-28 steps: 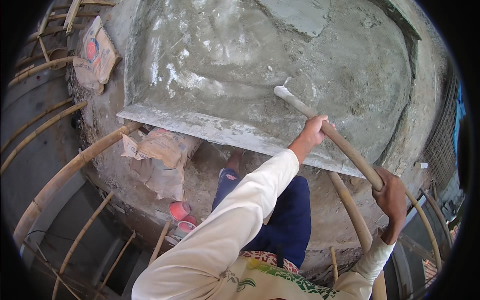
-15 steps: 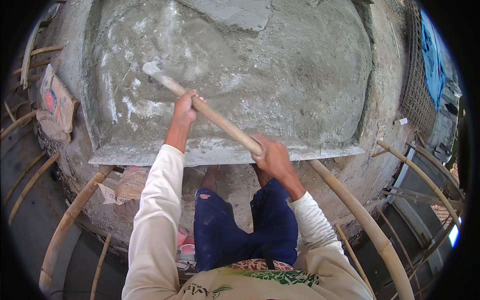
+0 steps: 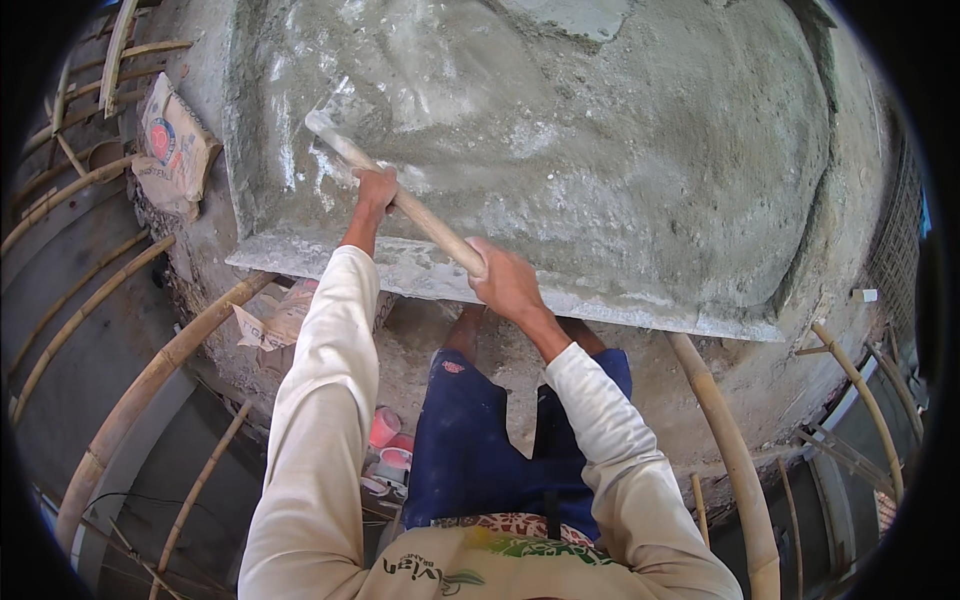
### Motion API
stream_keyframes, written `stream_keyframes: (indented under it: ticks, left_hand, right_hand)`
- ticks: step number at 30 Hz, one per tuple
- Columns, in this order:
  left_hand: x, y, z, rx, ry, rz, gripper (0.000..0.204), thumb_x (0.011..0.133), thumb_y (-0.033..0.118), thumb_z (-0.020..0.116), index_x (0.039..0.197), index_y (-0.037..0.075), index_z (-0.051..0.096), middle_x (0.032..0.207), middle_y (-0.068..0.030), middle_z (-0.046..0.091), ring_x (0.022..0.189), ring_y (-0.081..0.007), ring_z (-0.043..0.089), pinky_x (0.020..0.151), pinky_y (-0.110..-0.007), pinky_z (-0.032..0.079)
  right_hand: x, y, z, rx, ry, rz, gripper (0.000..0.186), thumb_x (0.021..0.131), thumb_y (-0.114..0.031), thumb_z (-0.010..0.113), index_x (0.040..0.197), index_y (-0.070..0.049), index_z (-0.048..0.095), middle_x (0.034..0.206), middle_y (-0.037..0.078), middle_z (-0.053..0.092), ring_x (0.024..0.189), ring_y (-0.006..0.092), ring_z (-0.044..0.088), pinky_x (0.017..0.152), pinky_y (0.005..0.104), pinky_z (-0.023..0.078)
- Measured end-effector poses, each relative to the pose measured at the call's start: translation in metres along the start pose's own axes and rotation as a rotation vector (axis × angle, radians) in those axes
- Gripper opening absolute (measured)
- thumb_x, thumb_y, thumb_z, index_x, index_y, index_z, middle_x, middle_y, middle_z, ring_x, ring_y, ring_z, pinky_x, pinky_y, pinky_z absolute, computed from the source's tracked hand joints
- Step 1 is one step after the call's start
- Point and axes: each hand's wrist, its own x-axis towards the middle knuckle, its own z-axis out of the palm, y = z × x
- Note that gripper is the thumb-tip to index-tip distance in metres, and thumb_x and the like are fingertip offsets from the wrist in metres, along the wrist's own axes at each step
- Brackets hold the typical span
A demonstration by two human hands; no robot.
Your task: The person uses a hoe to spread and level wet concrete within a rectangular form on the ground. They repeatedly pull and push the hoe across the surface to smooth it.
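Both my hands are closed around the wooden handle of a hoe (image 3: 432,225), which slants across the picture from upper left to lower right. My left hand (image 3: 376,189) grips it partway up, nearer the head. My right hand (image 3: 506,282) is wrapped round the lower end of the handle. The hoe's pale-coated head lies at the left part of a bed of grey mortar mix (image 3: 640,170), its blade partly sunk in or hidden by the mix. White powdery streaks mark the mix around the head. The mix sits in a shallow, low-edged trough (image 3: 560,291).
A torn paper sack (image 3: 175,150) lies left of the trough, and another crumpled paper sack (image 3: 277,318) is below its near edge. Bamboo poles (image 3: 735,450) rise on both sides of me. Pink containers (image 3: 390,440) stand by my legs. Wire mesh (image 3: 890,250) leans at far right.
The view has swung leftward, so the trough appears shifted right and tilted. The hoe is drawn slightly closer to me at its lower end; both hands keep their grip.
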Motion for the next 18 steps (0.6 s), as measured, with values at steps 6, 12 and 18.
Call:
stream_keyframes:
  ticks: [6, 12, 18]
  left_hand:
    - [-0.143, 0.053, 0.147, -0.607, -0.353, -0.204, 0.040, 0.105, 0.034, 0.065, 0.123, -0.001, 0.055, 0.105, -0.0136, 0.068, 0.082, -0.0271, 0.072, 0.063, -0.045, 0.061]
    - [-0.280, 0.093, 0.289, -1.522, -0.881, -0.584, 0.013, 0.105, 0.015, 0.064, 0.099, 0.006, 0.057, 0.088, -0.0119, 0.061, 0.088, -0.0321, 0.065, 0.087, -0.052, 0.055]
    - [-0.368, 0.132, 0.233, -1.575, -1.065, -0.649, 0.012, 0.100, 0.005, 0.068, 0.104, 0.002, 0.057, 0.093, -0.0127, 0.060, 0.086, -0.0313, 0.064, 0.083, -0.054, 0.055]
  right_hand:
    - [-0.103, 0.014, -0.202, -0.347, 0.028, 0.001, 0.044, 0.083, -0.007, 0.070, 0.127, -0.014, 0.069, 0.111, 0.018, 0.074, 0.105, 0.0458, 0.068, 0.085, 0.0517, 0.055]
    - [-0.230, -0.049, -0.302, -0.706, 0.078, 0.199, 0.049, 0.079, 0.005, 0.067, 0.126, -0.008, 0.071, 0.113, 0.021, 0.072, 0.101, 0.0463, 0.070, 0.086, 0.0501, 0.055]
    - [-0.301, -0.115, -0.313, -0.548, 0.245, 0.322, 0.039, 0.076, 0.003, 0.067, 0.115, 0.002, 0.071, 0.088, 0.022, 0.067, 0.078, 0.0398, 0.066, 0.076, 0.0409, 0.054]
